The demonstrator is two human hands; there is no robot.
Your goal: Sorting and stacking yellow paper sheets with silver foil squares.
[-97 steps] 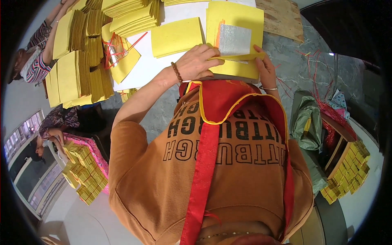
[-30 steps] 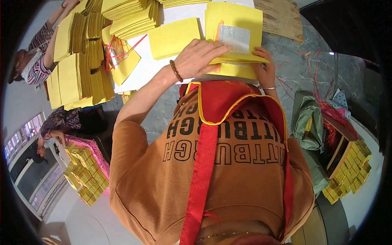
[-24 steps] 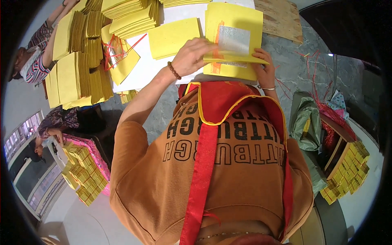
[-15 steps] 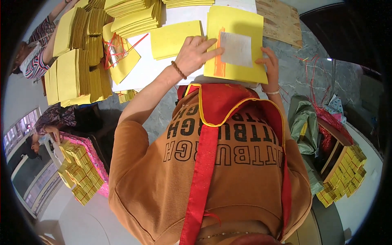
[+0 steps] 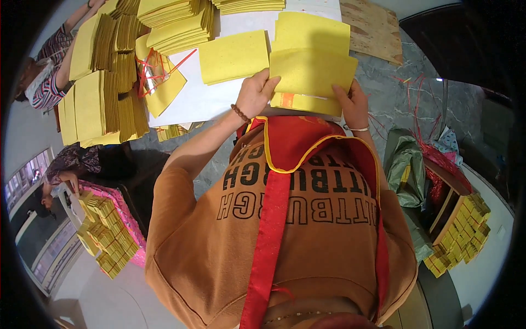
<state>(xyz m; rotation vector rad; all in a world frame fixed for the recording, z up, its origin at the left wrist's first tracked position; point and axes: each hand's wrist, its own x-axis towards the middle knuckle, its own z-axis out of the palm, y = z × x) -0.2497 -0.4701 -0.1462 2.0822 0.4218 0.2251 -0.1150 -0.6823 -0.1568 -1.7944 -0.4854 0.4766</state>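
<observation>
The folded yellow sheet point(image 5: 312, 72) lay with its long axis running across between both hands, the left hand point(image 5: 256, 94) pinching its left edge and the right hand point(image 5: 353, 101) clamping its right edge, above the white tabletop point(image 5: 197, 101)

Plain yellow paper sheet point(image 5: 312, 71), folded over, held up near top center of the frame, covering a yellow stack point(image 5: 304, 102).

Plain yellow paper sheet point(image 5: 312, 71)
</observation>
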